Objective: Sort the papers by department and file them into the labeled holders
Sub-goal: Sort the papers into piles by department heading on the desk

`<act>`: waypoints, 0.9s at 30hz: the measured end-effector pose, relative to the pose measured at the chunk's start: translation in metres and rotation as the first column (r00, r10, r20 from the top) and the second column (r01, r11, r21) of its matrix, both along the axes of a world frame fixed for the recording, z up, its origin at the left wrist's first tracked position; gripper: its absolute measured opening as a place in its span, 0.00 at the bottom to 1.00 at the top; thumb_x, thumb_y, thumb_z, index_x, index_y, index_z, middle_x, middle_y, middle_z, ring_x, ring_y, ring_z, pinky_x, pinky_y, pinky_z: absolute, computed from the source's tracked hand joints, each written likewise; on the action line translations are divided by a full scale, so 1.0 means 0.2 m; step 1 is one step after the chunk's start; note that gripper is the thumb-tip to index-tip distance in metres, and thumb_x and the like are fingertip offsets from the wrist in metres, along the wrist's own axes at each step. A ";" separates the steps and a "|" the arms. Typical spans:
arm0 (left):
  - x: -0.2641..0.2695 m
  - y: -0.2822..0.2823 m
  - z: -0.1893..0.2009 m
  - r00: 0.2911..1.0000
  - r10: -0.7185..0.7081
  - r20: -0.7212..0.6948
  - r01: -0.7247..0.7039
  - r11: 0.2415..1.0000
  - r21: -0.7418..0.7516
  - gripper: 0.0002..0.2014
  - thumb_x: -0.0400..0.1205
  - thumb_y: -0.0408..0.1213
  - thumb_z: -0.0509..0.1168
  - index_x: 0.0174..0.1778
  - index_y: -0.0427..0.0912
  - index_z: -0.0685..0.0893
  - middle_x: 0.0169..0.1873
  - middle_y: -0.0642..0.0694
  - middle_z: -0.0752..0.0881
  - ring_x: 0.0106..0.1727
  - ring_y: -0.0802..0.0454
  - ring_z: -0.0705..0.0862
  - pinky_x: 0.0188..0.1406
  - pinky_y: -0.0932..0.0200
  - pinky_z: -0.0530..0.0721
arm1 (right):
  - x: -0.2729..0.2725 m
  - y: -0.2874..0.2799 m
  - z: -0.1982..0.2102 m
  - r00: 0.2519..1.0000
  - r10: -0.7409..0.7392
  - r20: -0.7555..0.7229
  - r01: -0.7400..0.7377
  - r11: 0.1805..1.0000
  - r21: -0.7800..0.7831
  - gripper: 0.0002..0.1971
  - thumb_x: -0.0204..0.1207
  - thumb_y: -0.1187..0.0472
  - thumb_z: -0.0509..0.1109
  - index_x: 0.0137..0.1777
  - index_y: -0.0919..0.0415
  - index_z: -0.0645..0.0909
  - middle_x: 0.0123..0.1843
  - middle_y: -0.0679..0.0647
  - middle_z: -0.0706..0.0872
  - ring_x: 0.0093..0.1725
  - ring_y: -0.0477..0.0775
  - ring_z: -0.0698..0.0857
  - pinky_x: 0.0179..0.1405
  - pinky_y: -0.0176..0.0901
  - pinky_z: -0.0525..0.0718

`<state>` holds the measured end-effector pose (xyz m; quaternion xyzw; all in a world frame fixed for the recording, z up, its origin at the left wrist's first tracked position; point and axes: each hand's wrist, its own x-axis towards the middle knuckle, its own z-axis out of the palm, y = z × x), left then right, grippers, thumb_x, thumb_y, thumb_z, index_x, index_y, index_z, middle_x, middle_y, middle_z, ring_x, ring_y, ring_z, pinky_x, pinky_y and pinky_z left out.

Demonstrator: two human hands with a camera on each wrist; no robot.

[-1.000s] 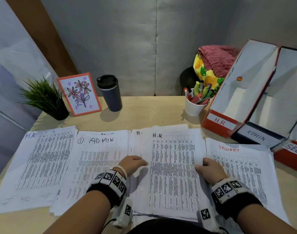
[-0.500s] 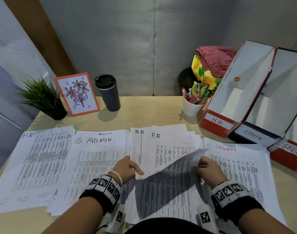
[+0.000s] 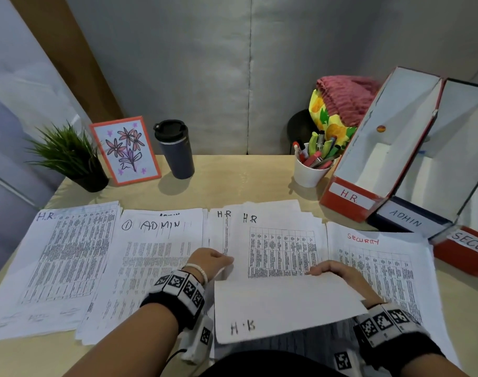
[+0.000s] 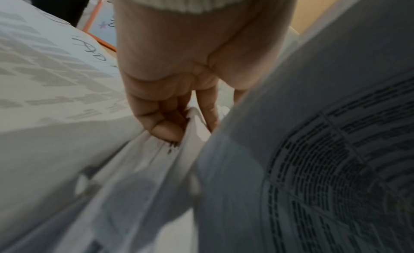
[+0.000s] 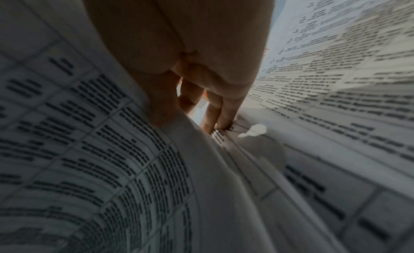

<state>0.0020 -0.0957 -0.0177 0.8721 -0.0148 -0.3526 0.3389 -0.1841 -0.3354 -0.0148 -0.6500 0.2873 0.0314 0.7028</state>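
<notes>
Four paper piles lie side by side on the desk: an H.R. pile (image 3: 69, 254), an ADMIN pile (image 3: 156, 254), a middle H.R. pile (image 3: 281, 240) and a SECURITY pile (image 3: 381, 268). The top H.R. sheet (image 3: 281, 306) of the middle pile is folded back toward me, blank side up. My right hand (image 3: 333, 270) grips its raised edge, thumb under and fingers (image 5: 224, 115) over. At the sheet's left edge my left hand (image 3: 224, 261) pinches the paper with curled fingers (image 4: 163, 127). At the right stand the open H.R. holder (image 3: 352, 200), ADMIN holder (image 3: 406, 221) and SECURITY holder (image 3: 466, 246).
A white cup of pens (image 3: 309, 174) stands just left of the H.R. holder, with a bundle of cloth (image 3: 341, 110) behind it. Along the desk's far edge are a dark travel mug (image 3: 175, 151), a framed flower drawing (image 3: 125, 151) and a small potted plant (image 3: 66, 156).
The top H.R. sheet was flat, then its far edge was lifted, and now it is folded back toward me with the blank side up. Both hands have stayed on it.
</notes>
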 end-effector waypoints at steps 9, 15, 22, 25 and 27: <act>-0.07 -0.01 0.02 0.987 0.140 0.085 -0.134 0.989 -0.068 0.10 0.66 0.33 0.79 0.31 0.39 0.82 0.27 0.47 0.85 0.28 0.54 0.83 0.26 0.66 0.80 | 0.08 0.07 0.01 0.923 -0.230 -0.309 0.123 0.936 -0.330 0.06 0.78 0.69 0.66 0.51 0.63 0.83 0.50 0.52 0.87 0.53 0.55 0.84 0.47 0.37 0.81; -0.08 -0.01 0.00 0.964 0.071 0.255 -0.074 0.997 0.004 0.16 0.72 0.25 0.63 0.24 0.50 0.78 0.32 0.48 0.83 0.35 0.53 0.79 0.35 0.65 0.79 | 0.04 0.02 -0.03 0.951 -0.237 -0.201 0.174 0.942 -0.287 0.03 0.74 0.67 0.70 0.41 0.61 0.85 0.36 0.57 0.87 0.36 0.57 0.84 0.42 0.49 0.81; -0.12 -0.01 0.00 0.800 -0.031 0.599 -0.050 0.992 0.118 0.06 0.70 0.42 0.72 0.27 0.54 0.85 0.67 0.50 0.75 0.72 0.46 0.69 0.72 0.46 0.66 | 0.13 0.05 0.01 0.935 -0.284 -0.211 0.210 0.925 -0.316 0.03 0.75 0.66 0.69 0.45 0.61 0.85 0.41 0.55 0.88 0.42 0.55 0.86 0.43 0.44 0.83; -0.13 -0.02 0.03 0.774 0.007 0.633 0.025 0.999 -0.042 0.04 0.74 0.41 0.70 0.34 0.50 0.82 0.60 0.51 0.79 0.63 0.50 0.75 0.70 0.46 0.70 | 0.15 0.05 -0.01 0.931 -0.287 -0.226 0.205 0.923 -0.327 0.03 0.75 0.65 0.69 0.46 0.61 0.84 0.42 0.55 0.88 0.44 0.58 0.86 0.50 0.49 0.83; -0.15 -0.04 0.05 0.919 0.077 0.388 0.012 0.975 -0.220 0.06 0.77 0.43 0.68 0.46 0.47 0.80 0.52 0.47 0.84 0.50 0.52 0.83 0.59 0.44 0.83 | 0.14 0.05 -0.01 0.930 -0.295 -0.218 0.219 0.923 -0.318 0.04 0.76 0.65 0.69 0.47 0.62 0.84 0.42 0.56 0.88 0.41 0.55 0.85 0.44 0.45 0.81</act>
